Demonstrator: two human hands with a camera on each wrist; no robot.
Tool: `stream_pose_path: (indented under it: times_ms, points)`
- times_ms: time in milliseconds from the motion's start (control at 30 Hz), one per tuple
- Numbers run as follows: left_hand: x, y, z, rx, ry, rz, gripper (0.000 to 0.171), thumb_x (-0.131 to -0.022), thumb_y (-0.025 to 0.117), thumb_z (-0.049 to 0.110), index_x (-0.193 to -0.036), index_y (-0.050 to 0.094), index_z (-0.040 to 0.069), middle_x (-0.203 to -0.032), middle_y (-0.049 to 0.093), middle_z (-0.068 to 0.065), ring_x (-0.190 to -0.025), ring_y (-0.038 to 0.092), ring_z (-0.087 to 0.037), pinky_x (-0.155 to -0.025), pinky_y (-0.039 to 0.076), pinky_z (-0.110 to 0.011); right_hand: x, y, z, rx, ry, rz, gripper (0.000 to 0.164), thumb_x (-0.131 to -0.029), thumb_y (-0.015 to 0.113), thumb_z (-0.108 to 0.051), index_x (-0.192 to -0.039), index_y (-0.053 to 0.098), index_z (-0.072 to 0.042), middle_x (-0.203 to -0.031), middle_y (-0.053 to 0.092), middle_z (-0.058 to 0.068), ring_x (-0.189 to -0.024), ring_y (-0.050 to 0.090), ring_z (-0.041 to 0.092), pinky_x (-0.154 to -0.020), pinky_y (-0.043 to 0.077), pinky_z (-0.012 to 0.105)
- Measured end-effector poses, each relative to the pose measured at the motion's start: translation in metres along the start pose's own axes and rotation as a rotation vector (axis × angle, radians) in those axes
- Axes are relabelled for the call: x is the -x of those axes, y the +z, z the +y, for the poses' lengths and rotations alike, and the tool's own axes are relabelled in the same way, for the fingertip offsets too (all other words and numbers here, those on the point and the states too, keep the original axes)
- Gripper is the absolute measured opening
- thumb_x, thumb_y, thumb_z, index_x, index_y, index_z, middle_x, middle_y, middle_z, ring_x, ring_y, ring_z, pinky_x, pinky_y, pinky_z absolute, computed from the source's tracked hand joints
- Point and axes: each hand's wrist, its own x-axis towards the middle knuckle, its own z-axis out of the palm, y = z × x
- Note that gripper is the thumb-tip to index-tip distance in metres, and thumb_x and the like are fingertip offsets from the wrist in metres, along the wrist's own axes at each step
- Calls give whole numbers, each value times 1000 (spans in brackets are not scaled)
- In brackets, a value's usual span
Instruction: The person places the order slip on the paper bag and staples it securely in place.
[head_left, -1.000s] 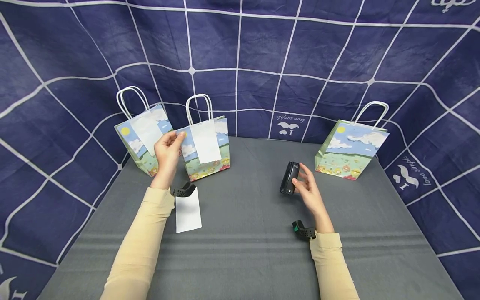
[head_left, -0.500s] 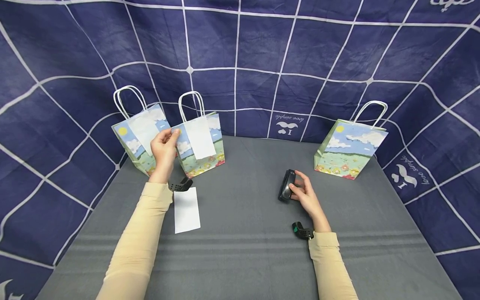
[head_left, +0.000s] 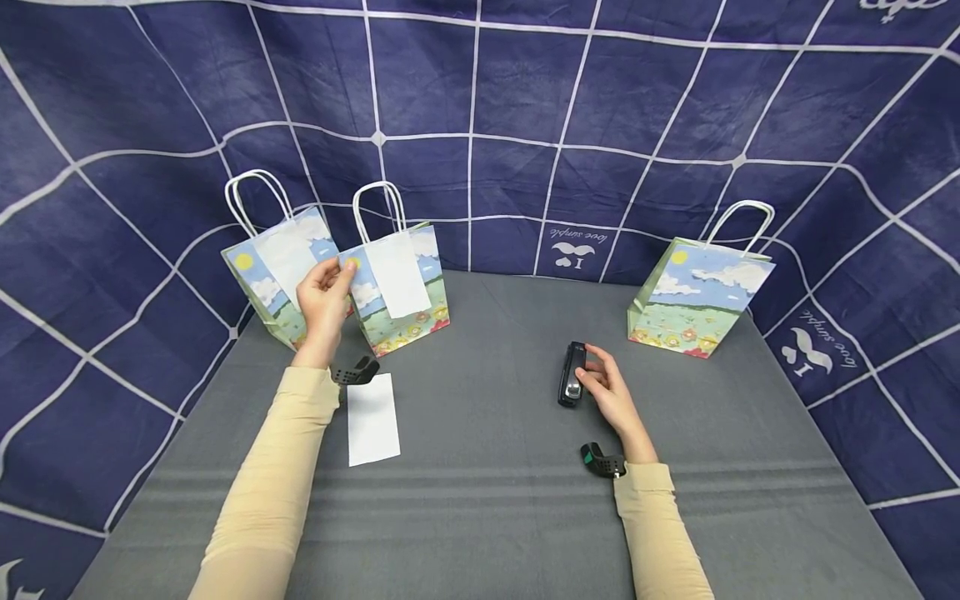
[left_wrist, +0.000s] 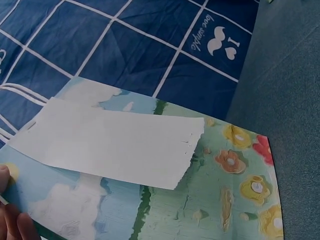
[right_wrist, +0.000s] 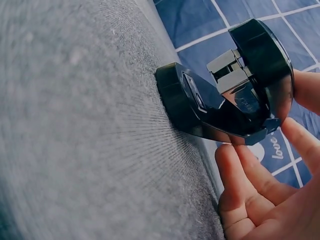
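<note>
With thumb and fingers my left hand [head_left: 322, 307] pinches the upper left edge of a paper gift bag [head_left: 408, 331], printed with sky, meadow and flowers. A white paper slip [left_wrist: 115, 140] hangs down its front, a small staple [left_wrist: 32, 126] showing near the slip's top. My right hand [head_left: 617, 402] holds a black stapler [right_wrist: 270, 65] at its hinge end. In the right wrist view its jaws stand apart and its base meets the grey cloth. Behind the left hand stands a second bag [head_left: 258, 275], also with a white slip [head_left: 285, 254].
A third matching bag [head_left: 697, 300], with no slip on its front, stands at the right. A loose white slip [head_left: 373, 425] lies on the grey table [head_left: 487, 500] below the left wrist. Blue gridded cloth [head_left: 510, 100] walls the back and sides.
My left hand and the middle bag have shifted slightly left. The stapler in my right hand has come down and a little left, nearer me, onto the table.
</note>
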Motion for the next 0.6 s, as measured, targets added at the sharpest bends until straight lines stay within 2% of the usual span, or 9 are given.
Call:
stream_pose_path:
  times_ms: [133, 233, 400, 467, 600]
  points:
    - [2, -3, -1, 27, 1, -9, 30, -83, 67, -2, -108, 59, -18, -86, 64, -1, -63, 53, -3, -61, 47, -15, 6, 1, -17, 38, 4, 7, 52, -96, 53, -10, -142, 32, 0, -127, 47, 32, -99, 54, 23, -74, 42, 25]
    - [4, -7, -4, 32, 1, -8, 31, -83, 67, -3, -110, 59, -16, -94, 66, -5, -65, 54, -5, -64, 48, -16, 10, 3, -25, 54, 1, 20, 51, -96, 52, -7, -141, 31, 3, -128, 46, 33, -96, 55, 24, -73, 42, 22]
    - [3, -17, -20, -9, 5, 3, 34, -83, 69, 0, -114, 60, -10, -105, 66, -13, -69, 54, -5, -66, 46, -16, 12, 5, -27, 46, -12, 34, 50, -96, 51, -5, -141, 31, 3, -130, 46, 32, -99, 55, 28, -74, 43, 18]
    - [3, -21, -27, -14, -7, 12, 35, -83, 70, 2, -115, 60, -9, -108, 65, -13, -72, 54, -6, -66, 46, -16, 12, 4, -27, 35, -17, 40, 49, -97, 51, -6, -141, 32, 3, -129, 47, 31, -99, 55, 24, -75, 44, 19]
    - [9, -26, -30, -16, -14, 11, 35, -83, 70, 1, -114, 59, -11, -108, 65, -16, -75, 56, -9, -67, 46, -17, 10, 3, -26, 14, -28, 44, 48, -97, 50, -7, -140, 32, 5, -127, 48, 32, -95, 54, 10, -77, 47, 26]
